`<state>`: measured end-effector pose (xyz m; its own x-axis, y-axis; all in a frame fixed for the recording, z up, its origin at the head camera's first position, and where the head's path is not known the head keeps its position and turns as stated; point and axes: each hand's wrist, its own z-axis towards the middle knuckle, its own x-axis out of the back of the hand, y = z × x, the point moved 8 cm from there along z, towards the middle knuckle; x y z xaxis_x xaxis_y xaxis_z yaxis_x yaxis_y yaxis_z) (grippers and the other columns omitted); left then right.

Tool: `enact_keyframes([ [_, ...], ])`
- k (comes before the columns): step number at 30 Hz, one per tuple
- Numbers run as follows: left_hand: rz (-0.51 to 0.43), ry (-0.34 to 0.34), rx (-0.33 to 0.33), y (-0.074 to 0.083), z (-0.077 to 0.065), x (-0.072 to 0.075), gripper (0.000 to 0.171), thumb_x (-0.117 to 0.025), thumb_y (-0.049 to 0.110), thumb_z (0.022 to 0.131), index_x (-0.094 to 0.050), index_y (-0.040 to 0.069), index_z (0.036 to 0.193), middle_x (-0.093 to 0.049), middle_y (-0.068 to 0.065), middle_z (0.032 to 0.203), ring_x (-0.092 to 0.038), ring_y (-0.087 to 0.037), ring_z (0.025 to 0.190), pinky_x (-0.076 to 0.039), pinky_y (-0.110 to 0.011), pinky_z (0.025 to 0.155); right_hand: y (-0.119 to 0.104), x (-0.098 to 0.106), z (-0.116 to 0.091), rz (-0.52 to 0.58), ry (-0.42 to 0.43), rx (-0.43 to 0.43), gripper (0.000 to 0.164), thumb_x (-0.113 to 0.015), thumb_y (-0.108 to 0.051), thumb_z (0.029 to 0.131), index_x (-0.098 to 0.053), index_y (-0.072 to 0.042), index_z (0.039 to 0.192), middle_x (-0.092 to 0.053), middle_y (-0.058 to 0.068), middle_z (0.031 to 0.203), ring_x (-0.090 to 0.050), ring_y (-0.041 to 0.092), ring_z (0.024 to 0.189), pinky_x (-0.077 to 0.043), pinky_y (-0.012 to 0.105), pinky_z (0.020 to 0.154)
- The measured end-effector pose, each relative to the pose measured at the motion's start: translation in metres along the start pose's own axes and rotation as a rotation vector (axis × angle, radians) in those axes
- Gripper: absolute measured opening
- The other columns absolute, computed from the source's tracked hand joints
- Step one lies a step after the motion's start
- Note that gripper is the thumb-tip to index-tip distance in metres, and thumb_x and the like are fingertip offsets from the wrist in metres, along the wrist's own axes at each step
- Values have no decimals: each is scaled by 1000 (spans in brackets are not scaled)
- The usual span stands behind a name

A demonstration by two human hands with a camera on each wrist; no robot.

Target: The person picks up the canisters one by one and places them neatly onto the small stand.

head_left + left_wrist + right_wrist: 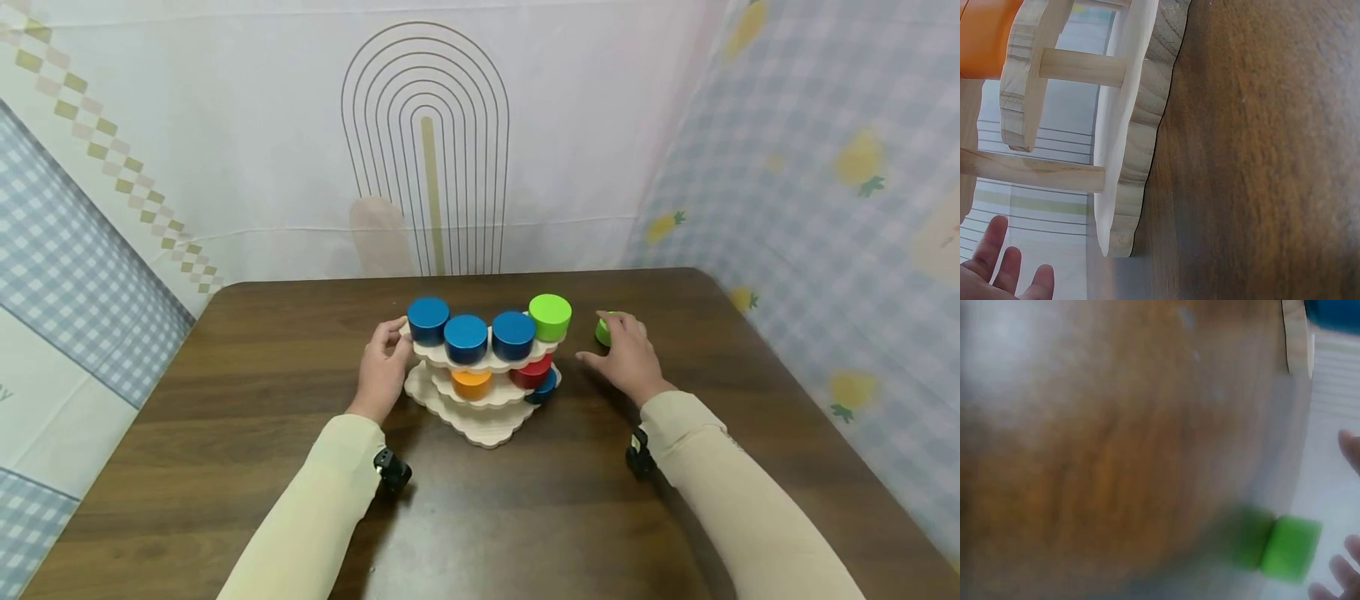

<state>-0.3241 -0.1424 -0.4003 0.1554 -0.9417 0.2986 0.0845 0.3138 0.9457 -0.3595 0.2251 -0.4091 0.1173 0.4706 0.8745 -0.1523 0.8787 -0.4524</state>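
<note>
A tiered wooden stand (480,421) with scalloped boards and peg posts stands mid-table. Its top board carries three blue cylinders (466,340) and a green cylinder (551,317). Lower down sit an orange cylinder (471,384), a red cylinder (531,372) and a partly hidden blue one (543,388). My left hand (382,371) holds the top board's left end between thumb and fingers; in the left wrist view other fingers (1007,269) fan out loosely. At a second green cylinder (1291,549) on the table, my right hand (626,354) is spread, thumb well apart from the fingers.
The dark wooden table (262,417) extends around the stand, its far edge meeting a white patterned cloth (277,125). A blue checked cloth (810,208) hangs along the right side. Small dark wrist devices (393,471) sit at both cuffs.
</note>
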Motion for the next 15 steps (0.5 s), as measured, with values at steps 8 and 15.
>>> enact_keyframes([
  [8, 4, -6, 14, -1, -1, 2, 41, -48, 26, 98, -50, 14, 137, -52, -16, 125, -44, -29, 118, -37, -49, 99, 22, 1, 13, 62, 33, -128, 95, -71, -44, 85, -19, -2, 152, -26, 31, 146, -25, 50, 131, -28, 66, 103],
  [15, 10, 0, 16, -2, 0, 0, 40, -49, 26, 98, -51, 15, 136, -52, -15, 125, -42, -29, 118, -37, -49, 99, 42, -2, 16, 96, 44, -190, 105, -68, -58, 81, -18, 1, 152, -25, 35, 144, -22, 54, 131, -28, 67, 102],
])
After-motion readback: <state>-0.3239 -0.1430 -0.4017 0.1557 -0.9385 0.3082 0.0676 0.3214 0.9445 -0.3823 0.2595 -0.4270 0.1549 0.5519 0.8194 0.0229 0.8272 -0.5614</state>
